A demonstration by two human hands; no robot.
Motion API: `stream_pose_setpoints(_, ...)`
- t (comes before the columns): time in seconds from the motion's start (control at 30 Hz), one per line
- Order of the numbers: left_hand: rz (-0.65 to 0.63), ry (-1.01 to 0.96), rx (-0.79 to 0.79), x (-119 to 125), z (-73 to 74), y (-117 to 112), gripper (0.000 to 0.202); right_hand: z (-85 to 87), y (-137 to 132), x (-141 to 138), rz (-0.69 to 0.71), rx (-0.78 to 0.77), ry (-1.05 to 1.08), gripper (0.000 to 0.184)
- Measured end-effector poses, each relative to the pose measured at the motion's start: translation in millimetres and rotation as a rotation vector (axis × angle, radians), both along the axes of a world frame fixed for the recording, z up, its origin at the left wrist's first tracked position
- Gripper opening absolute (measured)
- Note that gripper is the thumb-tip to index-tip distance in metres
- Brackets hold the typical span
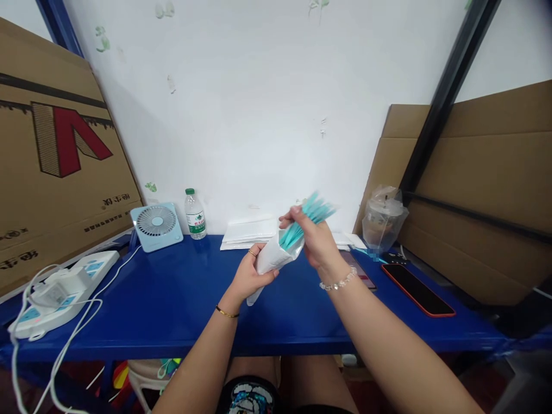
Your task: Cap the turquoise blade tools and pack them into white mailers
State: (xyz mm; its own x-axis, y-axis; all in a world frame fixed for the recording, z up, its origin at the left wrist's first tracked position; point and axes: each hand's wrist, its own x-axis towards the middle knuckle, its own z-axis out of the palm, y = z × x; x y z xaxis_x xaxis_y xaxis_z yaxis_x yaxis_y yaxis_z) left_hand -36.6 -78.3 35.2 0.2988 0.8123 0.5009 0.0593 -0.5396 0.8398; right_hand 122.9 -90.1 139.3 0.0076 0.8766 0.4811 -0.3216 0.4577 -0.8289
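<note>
A white plastic bag is gripped in my left hand, tilted with its mouth toward the upper right. My right hand is closed around a bundle of thin teal sticks. Their lower ends are inside the bag's mouth, and the upper ends fan out above my fingers. What kind of sticks they are I cannot make out. Both hands are above the blue table, near its middle.
White flat packets lie along the wall. Leftward are a water bottle, a light-blue fan and a power strip with loose cables. Rightward are a bagged cup, a red-edged phone and cardboard.
</note>
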Motion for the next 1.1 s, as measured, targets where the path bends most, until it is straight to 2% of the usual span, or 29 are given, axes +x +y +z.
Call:
stream_pose_setpoints(0.2, -0.116, -0.298, -0.134, 21.8, -10.1, 0.5, 0.053, 15.5, 0.1, -8.8, 0.111, -0.08, -0.461, 0.028)
stream_pose_setpoints(0.3, -0.162, -0.41, -0.201, 25.1, -14.3, 1.1, 0.059, 20.3, 1.7, -12.0, 0.092, -0.074, -0.558, 0.029)
stream_pose_setpoints(0.37, -0.185, -0.454, -0.237, 23.3, -17.2, 2.7, 0.064, 22.1, 3.3, -11.6, 0.128, -0.054, -0.562, 0.031)
stream_pose_setpoints(0.43, -0.21, -0.49, -0.291, 18.7, -21.0, 5.4, 0.067, 23.7, 5.8, -6.5, 0.243, 0.006, -0.559, 0.034)
stream_pose_setpoints(0.53, -0.306, -0.52, -0.397, 9.5, -26.3, 9.1, 0.069, 24.8, 11.5, 8.6, 0.533, 0.15, -0.649, 0.047)
stream_pose_setpoints(0.6, -0.389, -0.507, -0.436, 4.6, -26.8, 7.7, 0.072, 22.9, 15.2, 18.9, 0.627, 0.181, -0.719, 0.051)
stream_pose_setpoints(0.7, -0.429, -0.46, -0.379, 1.7, -20.8, -4.0, 0.079, 16.3, 15.4, 26.8, 0.496, 0.157, -0.711, 0.034)
stream_pose_setpoints(0.8, -0.315, -0.367, -0.262, 3.4, -11.2, -21.1, 0.082, 9.8, 7.7, 27.0, 0.356, 0.204, -0.731, 0.034)
stream_pose_setpoints(0.9, -0.092, -0.165, -0.242, 7.2, -3.6, -28.5, 0.054, 7.8, -1.1, 28.2, 0.172, 0.363, -0.748, 0.056)
stream_pose_setpoints(0.97, 0.029, -0.102, -0.232, 9.4, 1.0, -23.6, 0.04, 8.5, -4.2, 33.1, 0.004, 0.509, -0.768, 0.062)
stream_pose_setpoints(1.03, 0.086, -0.101, -0.174, 10.2, 6.4, -13.4, 0.037, 8.9, -5.6, 41.1, -0.131, 0.649, -0.867, 0.05)
stream_pose_setpoints(1.1, 0.081, -0.069, -0.076, 8.3, 11.5, -3.8, 0.035, 5.9, -8.3, 50.0, -0.216, 0.765, -1.046, 0.032)
